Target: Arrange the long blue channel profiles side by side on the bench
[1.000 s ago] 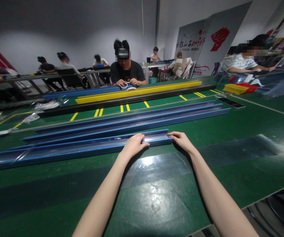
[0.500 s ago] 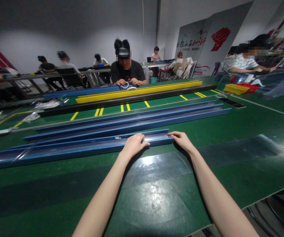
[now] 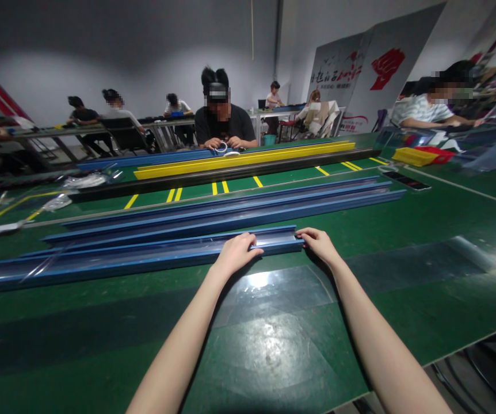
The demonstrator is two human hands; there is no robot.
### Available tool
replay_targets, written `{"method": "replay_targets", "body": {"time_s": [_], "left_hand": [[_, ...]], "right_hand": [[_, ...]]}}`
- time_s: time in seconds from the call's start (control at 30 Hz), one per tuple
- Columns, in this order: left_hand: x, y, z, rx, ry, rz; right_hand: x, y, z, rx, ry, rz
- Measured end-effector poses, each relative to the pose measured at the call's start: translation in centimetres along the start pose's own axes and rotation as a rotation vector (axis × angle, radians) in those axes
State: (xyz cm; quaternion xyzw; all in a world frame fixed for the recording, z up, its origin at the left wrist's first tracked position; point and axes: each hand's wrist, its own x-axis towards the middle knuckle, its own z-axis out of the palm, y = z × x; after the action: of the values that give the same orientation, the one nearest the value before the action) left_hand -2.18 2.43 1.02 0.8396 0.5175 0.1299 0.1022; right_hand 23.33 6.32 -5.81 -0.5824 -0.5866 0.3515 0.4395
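A long blue channel (image 3: 144, 257) lies across the green table (image 3: 274, 356), its right end between my hands. My left hand (image 3: 238, 253) grips its near wall close to that end, fingers over the channel and thumb on the near side. At the very end, the closed fingertips of my right hand (image 3: 317, 241) touch the channel's edge; whether they pinch the channel or something thin inside it is too small to tell. Behind it lie more blue channels (image 3: 248, 217). Clear plastic strips (image 3: 416, 265) lie flat on the table, nearer me and to the right.
Beyond are a yellow channel (image 3: 248, 161), a dark channel (image 3: 187, 181) and a phone (image 3: 409, 181). Yellow and red trays (image 3: 414, 156) stand at the back right. A person (image 3: 224, 123) across the table holds a white ring. Clear plastic bags (image 3: 88, 179) lie at left.
The whole view has shifted very slightly. Both hands keep almost the same places at the channel's right end.
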Motion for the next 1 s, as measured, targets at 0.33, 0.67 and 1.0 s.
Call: {"method": "replay_targets", "body": {"time_s": [0.33, 0.67, 1.0], "left_hand": [[0.1, 0.1, 0.2, -0.058, 0.046, -0.021], [0.2, 0.3, 0.1, -0.023, 0.052, -0.066], [-0.1, -0.2, -1.2, 0.157, -0.087, -0.055]], "right_hand": [[-0.4, -1.0, 0.0, 0.014, 0.014, 0.015], [-2.9, -5.4, 1.1, -0.453, -0.008, -0.381], [-4.6, -6.4, 4.4, -0.816, -0.096, -0.619]]}}
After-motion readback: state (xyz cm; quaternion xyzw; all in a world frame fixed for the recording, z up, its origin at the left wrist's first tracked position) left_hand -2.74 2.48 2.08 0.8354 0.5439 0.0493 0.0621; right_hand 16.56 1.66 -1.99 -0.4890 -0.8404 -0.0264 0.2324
